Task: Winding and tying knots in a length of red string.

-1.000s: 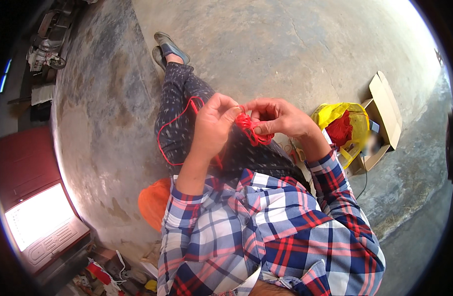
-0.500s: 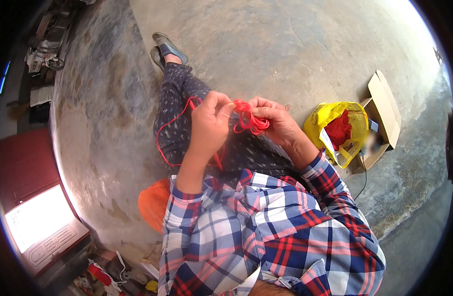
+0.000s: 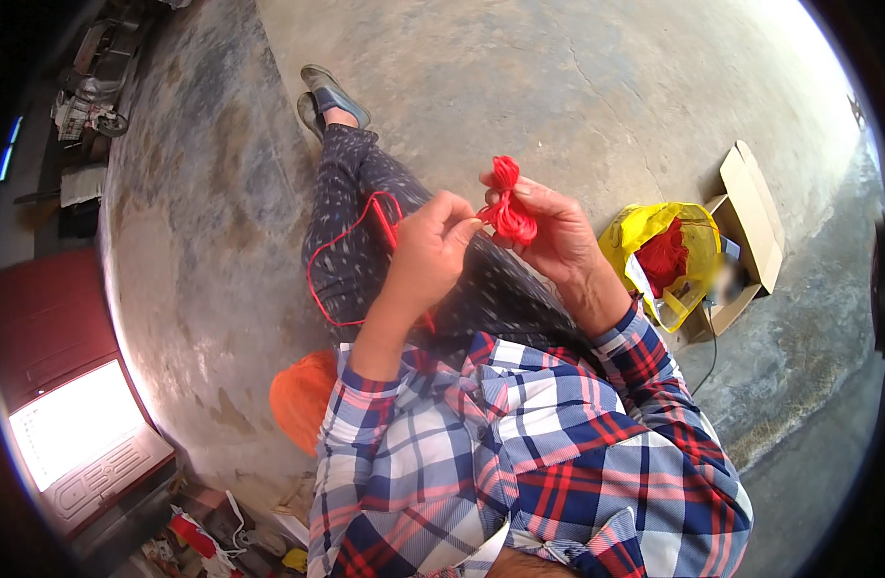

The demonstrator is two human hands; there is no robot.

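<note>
A small looped bundle of red cord [image 3: 509,207] is pinched at its middle by my right hand [image 3: 563,231], with loops standing above and below the fingers. Just left of it, my left hand [image 3: 433,249] has thumb and forefinger pressed together on a strand of the cord beside the bundle. More red cord [image 3: 314,260] curves in a wide loop over my dark patterned trousers [image 3: 351,193] and past their left edge. A straight red piece [image 3: 383,223] lies on the trousers, partly hidden behind my left hand and forearm; its kind I cannot make out.
To the right on the concrete floor, a yellow bag [image 3: 620,231] holds a heap of red cord [image 3: 664,258]. An open cardboard box [image 3: 755,217] stands behind it, and a dark cable runs along the floor. Something orange [image 3: 305,400] sits by my left side.
My right hand has turned and moved slightly right, bringing the bundle upright. My left hand has shifted right and down. The bundle looks more tightly gathered at its middle.
</note>
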